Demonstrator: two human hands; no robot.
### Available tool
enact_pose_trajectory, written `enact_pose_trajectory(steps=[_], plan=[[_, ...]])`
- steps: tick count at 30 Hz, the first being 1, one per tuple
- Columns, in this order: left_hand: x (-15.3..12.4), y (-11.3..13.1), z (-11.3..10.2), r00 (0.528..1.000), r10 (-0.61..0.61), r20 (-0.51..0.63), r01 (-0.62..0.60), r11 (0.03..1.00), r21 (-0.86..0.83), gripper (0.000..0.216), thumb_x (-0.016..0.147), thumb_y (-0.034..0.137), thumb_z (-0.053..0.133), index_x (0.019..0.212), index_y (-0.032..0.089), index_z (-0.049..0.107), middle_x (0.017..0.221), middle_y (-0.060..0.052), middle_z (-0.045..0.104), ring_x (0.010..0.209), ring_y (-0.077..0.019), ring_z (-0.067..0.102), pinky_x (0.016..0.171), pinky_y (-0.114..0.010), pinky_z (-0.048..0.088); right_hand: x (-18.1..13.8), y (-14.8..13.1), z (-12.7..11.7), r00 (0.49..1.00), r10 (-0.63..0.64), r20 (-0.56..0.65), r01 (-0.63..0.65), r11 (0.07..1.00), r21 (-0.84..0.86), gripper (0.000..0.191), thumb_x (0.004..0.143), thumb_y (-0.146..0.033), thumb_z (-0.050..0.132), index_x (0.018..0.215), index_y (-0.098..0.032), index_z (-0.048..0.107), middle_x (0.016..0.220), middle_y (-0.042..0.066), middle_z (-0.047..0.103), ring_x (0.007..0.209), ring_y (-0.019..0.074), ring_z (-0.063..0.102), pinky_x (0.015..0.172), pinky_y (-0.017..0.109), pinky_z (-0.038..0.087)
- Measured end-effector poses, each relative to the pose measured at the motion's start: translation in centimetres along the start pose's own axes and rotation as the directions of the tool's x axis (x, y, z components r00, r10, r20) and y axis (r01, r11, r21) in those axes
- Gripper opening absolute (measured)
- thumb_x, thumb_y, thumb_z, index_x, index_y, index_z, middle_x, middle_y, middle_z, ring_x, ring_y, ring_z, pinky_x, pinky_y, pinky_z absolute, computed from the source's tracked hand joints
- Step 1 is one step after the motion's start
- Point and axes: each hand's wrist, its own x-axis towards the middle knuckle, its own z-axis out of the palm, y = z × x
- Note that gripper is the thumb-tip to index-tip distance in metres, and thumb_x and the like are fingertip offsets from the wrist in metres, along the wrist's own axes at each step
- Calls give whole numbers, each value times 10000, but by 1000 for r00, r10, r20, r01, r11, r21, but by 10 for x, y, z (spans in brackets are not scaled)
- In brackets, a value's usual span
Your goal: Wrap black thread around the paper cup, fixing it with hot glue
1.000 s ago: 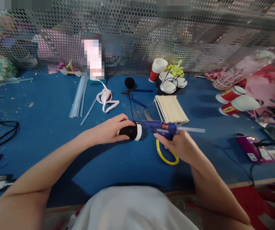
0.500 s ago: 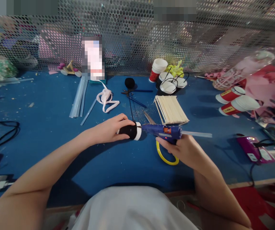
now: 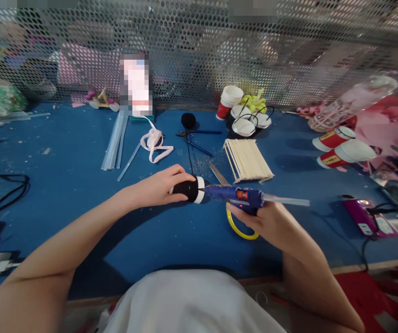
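No legible text: label [image 3: 239,202] on glue gun [image 3: 232,193] in right hand [image 3: 271,223], 2 yellow panels [image 3: 331,160] on red cups [image 3: 340,156] to its right, too small.

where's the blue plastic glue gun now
In the head view, right of centre: the right hand holds the blue plastic glue gun, pointed at the black-wrapped white cup and partly hiding the yellow-handled metal scissors.

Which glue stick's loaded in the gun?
The glue stick jutting from the rear of the blue glue gun, which the right hand grips. The other glue sticks lie on the blue table, outside any gun.
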Motion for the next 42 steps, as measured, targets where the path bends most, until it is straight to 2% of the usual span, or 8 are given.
enact_pose_trajectory(steps=[6, 11, 14, 21, 27, 31, 36, 42], plan=[[0, 0, 0, 1000, 4, 0, -4, 1000, 5, 411, 828, 267, 539, 1221, 204, 436, 1102, -88, 461, 969, -192, 499, 859, -327, 426, 3, -2, 0, 998, -35, -57, 33, 998, -49, 225, 792, -376, 514, 768, -171, 603, 730, 60, 658, 659, 187, 621, 567, 272, 477], [-1, 0, 0, 1000, -18, 12, 18, 1000, 7, 411, 830, 291, 537, 1219, 208, 437, 1107, -86, 458, 948, -189, 509, 837, -321, 436, 1, -4, -3, 999, -54, 8, 54, 999, 6, 167, 798, -332, 514, 793, -186, 595, 750, 38, 669, 667, 173, 630, 603, 263, 489], [-1, 0, 0, 1000, -13, 9, 13, 1000, 2, 411, 833, 288, 533, 1224, 211, 434, 1107, -86, 459, 943, -187, 513, 835, -318, 437, 0, -4, -3, 999, -53, -9, 53, 999, 11, 166, 793, -338, 524, 774, -187, 591, 726, 35, 668, 620, 165, 625, 583, 262, 492], [0, 0, 0, 1000, -21, 13, 21, 1000, 6, 401, 831, 306, 533, 1209, 207, 445, 1113, -88, 457, 951, -191, 512, 837, -317, 434, -2, -2, -2, 997, -83, -7, 82, 994, -78, 228, 799, -366, 493, 842, -179, 616, 776, 77, 670, 725, 229, 643, 633, 315, 507], [0, 0, 0, 1000, -13, 8, 13, 1000, 1, 404, 832, 291, 531, 1218, 218, 436, 1105, -81, 458, 957, -188, 507, 848, -315, 427, 0, -5, -4, 998, -59, -13, 59, 998, -20, 243, 815, -355, 451, 861, -181, 615, 792, 78, 668, 696, 209, 644, 616, 309, 510], [0, 1, 0, 1000, -26, 13, 26, 1000, 3, 398, 830, 311, 533, 1206, 212, 446, 1103, -78, 458, 959, -187, 505, 856, -320, 427, -1, -5, -4, 994, -109, 9, 110, 987, -118, 279, 822, -372, 426, 835, -169, 616, 764, 97, 655, 734, 253, 637, 648, 365, 501], [0, 1, 0, 1000, -14, 1, 14, 1000, 13, 402, 831, 310, 529, 1210, 209, 442, 1096, -85, 460, 952, -192, 507, 852, -325, 430, -1, -3, -3, 997, -81, 8, 81, 996, -36, 217, 816, -338, 465, 829, -180, 613, 723, 49, 652, 644, 179, 618, 612, 284, 489], [-1, 3, 1, 1000, 14, -9, -14, 1000, 23, 402, 822, 292, 541, 1198, 178, 452, 1083, -102, 465, 941, -196, 504, 838, -326, 432, 6, 2, 2, 999, -9, -46, 8, 1000, -23, 198, 789, -341, 514, 760, -160, 590, 674, 46, 634, 591, 164, 586, 570, 281, 469]])
